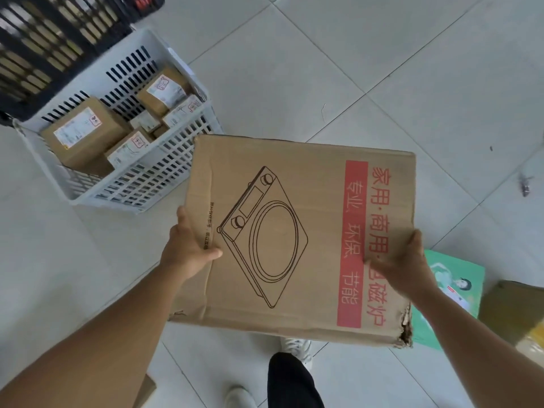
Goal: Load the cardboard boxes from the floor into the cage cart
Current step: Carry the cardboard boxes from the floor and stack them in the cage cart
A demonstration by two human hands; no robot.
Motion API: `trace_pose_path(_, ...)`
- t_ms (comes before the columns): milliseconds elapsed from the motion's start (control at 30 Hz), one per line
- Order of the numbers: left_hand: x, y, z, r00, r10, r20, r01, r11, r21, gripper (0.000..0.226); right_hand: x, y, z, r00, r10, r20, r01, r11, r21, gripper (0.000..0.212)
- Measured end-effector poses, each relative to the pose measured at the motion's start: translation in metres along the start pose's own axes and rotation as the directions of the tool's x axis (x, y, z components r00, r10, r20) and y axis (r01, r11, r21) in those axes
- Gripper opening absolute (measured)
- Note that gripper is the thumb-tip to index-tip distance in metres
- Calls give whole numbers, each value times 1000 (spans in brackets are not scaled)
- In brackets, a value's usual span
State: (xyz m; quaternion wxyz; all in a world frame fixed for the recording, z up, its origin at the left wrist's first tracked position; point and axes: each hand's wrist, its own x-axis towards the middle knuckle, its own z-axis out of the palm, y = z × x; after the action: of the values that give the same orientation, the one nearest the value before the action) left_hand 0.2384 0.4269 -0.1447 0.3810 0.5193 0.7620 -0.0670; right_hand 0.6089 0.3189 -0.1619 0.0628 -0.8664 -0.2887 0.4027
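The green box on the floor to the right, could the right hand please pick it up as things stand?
Probably not: the right hand grips the big carton together with the left hand, and the carton partly covers the green box.

Hands: both engaged, arms extended forward.
Left hand [188,248] grips one edge, thumb on top; right hand [403,260] grips the opposite edge.
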Motion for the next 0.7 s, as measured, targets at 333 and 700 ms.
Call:
trace_pose_path(333,-16,-3,-5,998,-26,-64,18,992,-124,120,-8,-8,-14,1000,-14,-14,15,997,69,77)
trace_pose_path(700,-112,-27,-85,966,11,-258,-78,966,-248,121,-93,-56,-62,971,-235,-43,238,937,255,70)
